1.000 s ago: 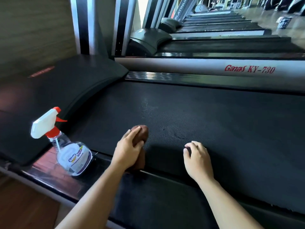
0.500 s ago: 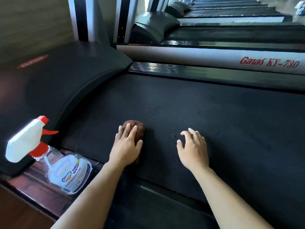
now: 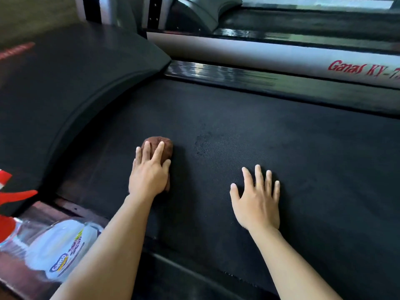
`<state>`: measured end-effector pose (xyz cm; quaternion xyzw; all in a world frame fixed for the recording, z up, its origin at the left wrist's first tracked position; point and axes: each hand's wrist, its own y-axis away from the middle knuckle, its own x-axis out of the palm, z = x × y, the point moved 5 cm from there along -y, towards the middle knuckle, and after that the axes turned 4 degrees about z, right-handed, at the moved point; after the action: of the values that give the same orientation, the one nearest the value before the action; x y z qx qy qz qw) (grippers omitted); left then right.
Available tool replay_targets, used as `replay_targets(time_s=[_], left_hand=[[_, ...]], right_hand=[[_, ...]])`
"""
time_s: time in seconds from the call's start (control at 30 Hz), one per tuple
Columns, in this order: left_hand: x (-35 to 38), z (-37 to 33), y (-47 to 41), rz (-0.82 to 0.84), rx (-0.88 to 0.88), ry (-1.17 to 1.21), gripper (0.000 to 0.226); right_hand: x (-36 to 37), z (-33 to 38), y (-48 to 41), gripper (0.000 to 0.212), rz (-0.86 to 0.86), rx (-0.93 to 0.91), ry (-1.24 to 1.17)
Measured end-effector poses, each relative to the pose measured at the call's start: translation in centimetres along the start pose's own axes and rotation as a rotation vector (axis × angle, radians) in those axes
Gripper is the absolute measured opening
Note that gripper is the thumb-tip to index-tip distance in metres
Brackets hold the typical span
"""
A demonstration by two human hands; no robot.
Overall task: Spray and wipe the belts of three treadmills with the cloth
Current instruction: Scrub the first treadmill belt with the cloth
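The cloth [image 3: 159, 145], seemingly soft and light, is best pinned from above, as under the flat, uncurled grip of the left hand [image 3: 149, 176]; the right hand [image 3: 257, 202] is spread, empty.

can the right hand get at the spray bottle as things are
Probably not easily: the left hand, pressing the cloth, and its forearm lie between the right hand and the spray bottle.
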<state>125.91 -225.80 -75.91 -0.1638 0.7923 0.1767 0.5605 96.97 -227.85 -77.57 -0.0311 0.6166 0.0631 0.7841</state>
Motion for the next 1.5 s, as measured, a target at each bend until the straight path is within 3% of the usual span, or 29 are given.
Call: replay_targets(time_s=[0.2,0.4,0.5,0.6,0.77,0.83,0.93,1.03,1.13,1.23,1.33,1.5], left_hand=[[0.2,-3.9,-5.6,0.068,0.079,0.028,0.053],[3.6,-12.4,-2.3,0.106,0.476,0.005,0.049],[4.5,-12.3,1.7,0.081,0.579,0.032,0.047],[4.0,-8.9,3.0,0.051,0.47,0.011,0.047],[0.6,-1.5,-2.0,-0.041,-0.044,0.092,0.05],[-0.1,-0.7,-4.9,-0.023,-0.149,0.099,0.051],[0.4,-3.3,-8.8,0.035,-0.071,0.054,0.052],[2.1,-8.8,-9.8,0.078,0.175,0.007,0.052],[4.0,-14.2,-6.5,0.129,0.433,-0.053,0.052],[5.1,-14.9,-1.0,0.158,0.52,-0.035,0.051],[4.5,-10.2,3.0,0.087,0.408,0.023,0.05],[0.8,-1.2,1.1,-0.01,-0.057,0.096,0.052]], right_hand=[[0.2,0.2,-0.2,0.072,-0.019,0.023,0.035],[0.0,0.0,-0.3,0.06,0.021,0.046,0.056],[-0.2,0.0,-0.2,0.059,0.012,0.043,0.067],[0.0,0.0,-0.3,0.058,0.006,0.054,0.067],[-0.1,0.1,-0.2,0.062,-0.038,0.055,0.062],[-0.1,0.1,-0.2,0.063,-0.045,0.055,0.069],[-0.1,0.2,-0.2,0.062,-0.046,0.056,0.067],[-0.1,0.2,-0.2,0.061,-0.018,0.058,0.068],[0.1,0.1,-0.4,0.058,0.03,0.066,0.067],[-0.1,0.1,-0.3,0.059,0.018,0.057,0.08],[0.0,0.1,-0.3,0.057,-0.004,0.049,0.087],[0.0,0.2,-0.3,0.062,-0.039,0.047,0.077]])
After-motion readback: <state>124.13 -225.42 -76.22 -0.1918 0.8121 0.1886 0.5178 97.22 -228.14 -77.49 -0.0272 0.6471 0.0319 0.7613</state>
